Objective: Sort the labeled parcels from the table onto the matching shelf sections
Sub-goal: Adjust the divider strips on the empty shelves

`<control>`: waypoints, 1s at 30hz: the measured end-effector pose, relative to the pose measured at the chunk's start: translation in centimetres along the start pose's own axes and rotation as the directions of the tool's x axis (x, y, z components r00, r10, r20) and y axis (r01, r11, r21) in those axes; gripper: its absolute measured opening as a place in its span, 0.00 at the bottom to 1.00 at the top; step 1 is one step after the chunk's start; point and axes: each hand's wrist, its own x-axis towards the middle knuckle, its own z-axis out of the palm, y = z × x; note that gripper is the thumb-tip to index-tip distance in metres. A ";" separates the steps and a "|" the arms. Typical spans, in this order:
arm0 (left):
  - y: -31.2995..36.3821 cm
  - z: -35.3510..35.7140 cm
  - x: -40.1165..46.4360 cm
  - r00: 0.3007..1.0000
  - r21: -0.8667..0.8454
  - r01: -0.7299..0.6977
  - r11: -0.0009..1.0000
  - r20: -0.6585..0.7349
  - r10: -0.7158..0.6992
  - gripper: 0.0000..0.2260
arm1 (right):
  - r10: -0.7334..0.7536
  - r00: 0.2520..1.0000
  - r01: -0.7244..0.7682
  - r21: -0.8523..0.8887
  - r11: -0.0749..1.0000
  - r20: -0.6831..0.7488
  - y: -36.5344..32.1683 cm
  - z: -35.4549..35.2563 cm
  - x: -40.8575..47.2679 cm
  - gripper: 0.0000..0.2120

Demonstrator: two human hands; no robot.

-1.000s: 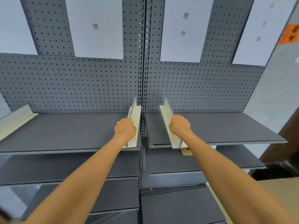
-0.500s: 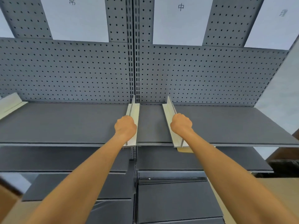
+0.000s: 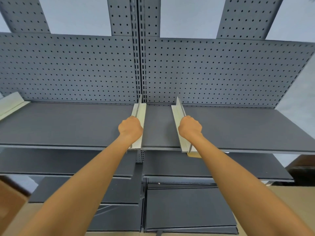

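While both arms reach forward over the top shelf [image 3: 68,126], each hand is curled round a pale divider. The left hand [image 3: 130,127] grips the left divider [image 3: 139,114], and the right hand [image 3: 190,127] grips the right divider [image 3: 179,113]; the fingers themselves are hidden behind the knuckles. Both dividers are smooth, light metal-looking profiles of inverted-T shape: a flat base strip lying on the shelf and a thin upright fin along its middle. Each has its long axis running from the shelf's front edge back to the pegboard [image 3: 221,72], with the near ends just overhanging the front lip. The left one stands beside the slotted centre upright [image 3: 139,65]; the right one lies apart from it, angled slightly, its far end leaning toward the centre. A third divider [image 3: 12,104] of the same shape lies at the far left edge of the shelf.

The shelf is a matt dark grey board, flat and long. The pegboard behind is grey sheet dotted with regular round holes, and plain pale sheets [image 3: 75,14] hang over its upper part. Lower shelves [image 3: 213,167] step downward below. No parcels can be made out on the shelves; a brown cardboard corner [image 3: 10,200] shows at the lower left.
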 end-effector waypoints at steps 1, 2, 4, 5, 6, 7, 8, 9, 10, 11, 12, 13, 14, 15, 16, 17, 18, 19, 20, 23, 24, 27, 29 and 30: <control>0.0 0.0 0.0 1.000 0.002 0.003 1.000 0.005 -0.003 0.13 | 0.005 1.000 -0.005 -0.001 1.000 0.001 0.0 0.0 0.1 0.15; 0.0 -0.1 0.0 1.000 0.001 0.006 1.000 0.013 -0.006 0.14 | 0.010 1.000 -0.010 0.000 1.000 0.004 -0.1 0.1 0.1 0.15; -0.1 -0.2 -0.1 0.999 -0.009 0.013 1.000 0.030 -0.012 0.14 | 0.020 1.000 -0.020 -0.002 1.000 0.004 -0.2 0.2 0.2 0.17; -0.2 -0.3 -0.1 0.999 -0.013 0.015 1.000 0.039 -0.015 0.15 | 0.023 1.000 -0.023 -0.006 1.000 0.004 -0.2 0.2 0.2 0.17; -0.3 -0.4 -0.2 0.999 -0.015 0.017 1.000 0.047 -0.016 0.15 | 0.026 1.000 -0.026 -0.011 1.000 0.002 -0.3 0.2 0.2 0.17; -0.3 -0.5 -0.2 0.998 -0.016 0.016 1.000 0.055 -0.015 0.15 | 0.031 1.000 -0.031 -0.014 0.999 0.001 -0.4 0.2 0.2 0.17; -0.4 -0.6 -0.1 0.998 -0.015 0.012 1.000 0.066 -0.011 0.16 | 0.035 0.999 -0.035 -0.017 0.999 0.001 -0.4 0.2 0.1 0.17; -0.6 -0.6 0.1 0.997 -0.015 0.004 1.000 0.078 -0.003 0.16 | 0.042 0.999 -0.042 -0.016 0.999 0.004 -0.4 0.1 0.0 0.17; -0.7 -0.7 0.2 0.996 -0.015 -0.006 1.000 0.089 0.007 0.17 | 0.048 0.999 -0.048 -0.014 0.999 0.006 -0.4 0.1 0.0 0.17; -0.7 -0.8 0.5 0.995 -0.016 -0.016 1.000 0.096 0.017 0.17 | 0.054 0.999 -0.054 -0.012 0.998 0.007 -0.4 0.0 -0.1 0.17; -0.7 -1.0 0.7 0.995 -0.015 -0.025 1.000 0.101 0.026 0.18 | 0.058 0.998 -0.058 -0.009 0.998 0.010 -0.3 -0.1 -0.2 0.17; -0.6 -1.3 0.9 0.994 -0.015 -0.032 0.999 0.099 0.034 0.19 | 0.063 0.998 -0.063 -0.009 0.998 0.012 -0.3 -0.2 -0.4 0.16; -0.5 -1.5 1.2 0.996 -0.010 -0.041 0.999 0.083 0.042 0.20 | 0.066 0.998 -0.066 -0.012 0.998 0.009 -0.4 -0.3 -0.5 0.16; -0.3 -1.8 1.4 0.997 0.008 -0.060 0.998 0.047 0.060 0.21 | 0.067 0.998 -0.067 -0.018 0.998 0.008 -0.4 -0.4 -0.7 0.15; 0.1 -2.1 1.7 0.996 0.043 -0.091 0.995 -0.008 0.092 0.21 | 0.070 0.997 -0.070 -0.023 0.997 0.009 -0.3 -0.5 -0.8 0.15; 0.6 -2.4 1.9 0.988 0.084 -0.132 0.988 -0.073 0.138 0.20 | 0.075 0.997 -0.075 -0.028 0.997 0.010 -0.2 -0.6 -1.0 0.15; 1.2 -2.6 2.1 0.970 0.119 -0.182 0.976 -0.142 0.198 0.19 | 0.080 0.997 -0.080 -0.038 0.996 0.008 0.1 -0.6 -1.1 0.14; 2.0 -2.7 2.1 0.942 0.142 -0.242 0.960 -0.202 0.267 0.17 | 0.084 0.996 -0.083 -0.052 0.995 0.002 0.6 -0.8 -1.3 0.14; 2.9 -2.6 2.1 0.910 0.149 -0.309 0.939 -0.242 0.337 0.16 | 0.088 0.996 -0.088 -0.065 0.994 -0.004 1.1 -1.1 -1.5 0.14; 6.5 -1.4 0.8 0.831 0.081 -0.500 0.862 -0.236 0.504 0.15 | 0.124 0.992 -0.126 -0.066 0.990 -0.029 3.6 -2.4 -2.0 0.12; 7.7 -0.6 0.3 0.814 0.049 -0.543 0.838 -0.214 0.540 0.15 | 0.143 0.989 -0.146 -0.060 0.988 -0.042 4.7 -3.0 -2.1 0.12; 10.7 1.9 -1.1 0.790 -0.009 -0.605 0.796 -0.130 0.599 0.15 | 0.209 0.975 -0.213 -0.039 0.976 -0.080 8.3 -4.8 -2.6 0.11; 12.2 3.6 -1.6 0.793 -0.032 -0.608 0.793 -0.083 0.604 0.15 | 0.250 0.964 -0.254 -0.031 0.967 -0.095 10.7 -5.7 -2.8 0.11; 12.9 4.4 -1.8 0.797 -0.042 -0.603 0.796 -0.060 0.601 0.15 | 0.268 0.959 -0.271 -0.026 0.962 -0.097 11.9 -6.0 -2.9 0.11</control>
